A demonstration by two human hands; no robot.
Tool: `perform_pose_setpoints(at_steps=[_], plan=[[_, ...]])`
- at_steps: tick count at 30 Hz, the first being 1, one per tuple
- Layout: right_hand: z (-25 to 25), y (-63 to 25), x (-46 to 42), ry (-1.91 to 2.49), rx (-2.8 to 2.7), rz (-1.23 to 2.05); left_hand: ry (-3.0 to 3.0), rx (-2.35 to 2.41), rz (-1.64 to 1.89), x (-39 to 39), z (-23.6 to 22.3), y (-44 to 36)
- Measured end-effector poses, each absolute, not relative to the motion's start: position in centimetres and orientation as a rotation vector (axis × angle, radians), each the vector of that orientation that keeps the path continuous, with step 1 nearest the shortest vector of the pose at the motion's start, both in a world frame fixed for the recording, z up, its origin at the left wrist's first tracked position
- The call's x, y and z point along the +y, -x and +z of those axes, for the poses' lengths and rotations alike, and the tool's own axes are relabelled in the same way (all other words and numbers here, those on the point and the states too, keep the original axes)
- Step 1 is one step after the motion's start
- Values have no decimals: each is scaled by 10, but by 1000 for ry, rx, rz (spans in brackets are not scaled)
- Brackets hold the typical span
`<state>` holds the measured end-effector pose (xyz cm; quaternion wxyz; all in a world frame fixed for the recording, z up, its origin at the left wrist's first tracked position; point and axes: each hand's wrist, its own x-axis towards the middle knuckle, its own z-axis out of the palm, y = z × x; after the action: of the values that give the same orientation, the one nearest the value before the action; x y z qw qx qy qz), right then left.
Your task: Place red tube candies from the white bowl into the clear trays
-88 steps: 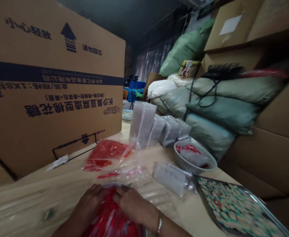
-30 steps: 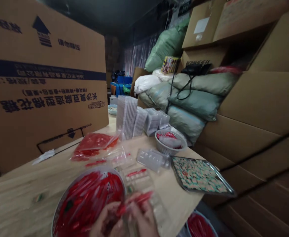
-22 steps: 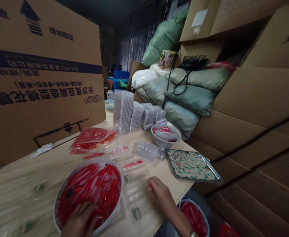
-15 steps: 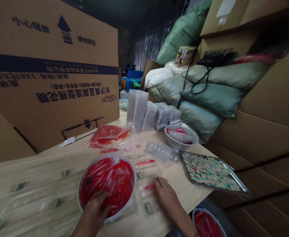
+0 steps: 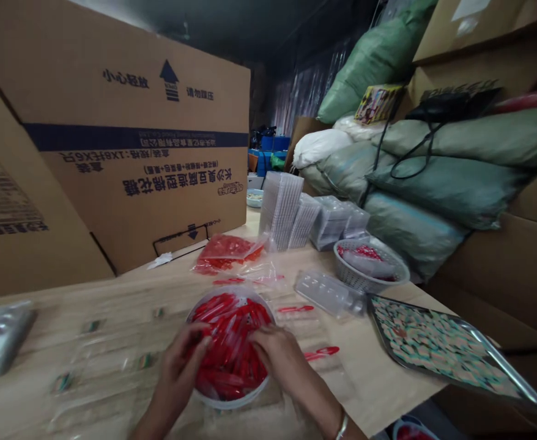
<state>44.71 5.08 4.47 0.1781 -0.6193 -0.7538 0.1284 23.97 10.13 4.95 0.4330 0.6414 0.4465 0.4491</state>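
Note:
A round white plastic basket (image 5: pixel 232 404) stands on the table, heaped with red plastic spoons (image 5: pixel 232 318), many apparently in clear film. My left hand (image 5: pixel 181 360) is at the basket's left side, thumb and fingers curled in over the spoons. From the right, my right hand (image 5: pixel 280 354) reaches over the rim, its fingertips bent down on the pile. What either hand grips is not clear. A single red spoon (image 5: pixel 322 352) lies just right of my right hand, and another red spoon (image 5: pixel 296 308) is farther back. Clear plastic trays (image 5: pixel 98 360) with small green-edged pieces lie at left.
A bag of orange-red pieces (image 5: pixel 229 252) lies behind the basket. Stacked clear trays (image 5: pixel 280 211), a grey basket (image 5: pixel 372 266) and a metal tray of pale pieces (image 5: pixel 447 345) stand behind and right. A large carton (image 5: pixel 158 183) walls the left; sacks (image 5: pixel 443 183) are piled at right.
My right hand has moved left from the spoon on the table to the basket. My left hand has shifted to the basket's left side. The view has turned left.

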Motion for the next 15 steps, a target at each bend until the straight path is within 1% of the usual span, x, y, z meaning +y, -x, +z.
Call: perform_pose_setpoints(at_steps=[2, 4, 6, 8, 12, 15], plan=[[44, -433, 61, 1768, -2256, 462, -1029, 1126, 1326, 106, 51, -220], [40, -426, 66, 1767, -2292, 490, -582, 1103, 1335, 111, 51, -200], [37, -423, 65, 1775, -2302, 505, -334, 1102, 1305, 114, 49, -184], [35, -420, 62, 1738, -2296, 585, -240, 1134, 1296, 112, 47, -171], [24, -410, 58, 1619, -2249, 852, -123, 1137, 1280, 103, 39, -153], [7, -402, 66, 1647, -2241, 927, -273, 1198, 1241, 104, 25, -134]])
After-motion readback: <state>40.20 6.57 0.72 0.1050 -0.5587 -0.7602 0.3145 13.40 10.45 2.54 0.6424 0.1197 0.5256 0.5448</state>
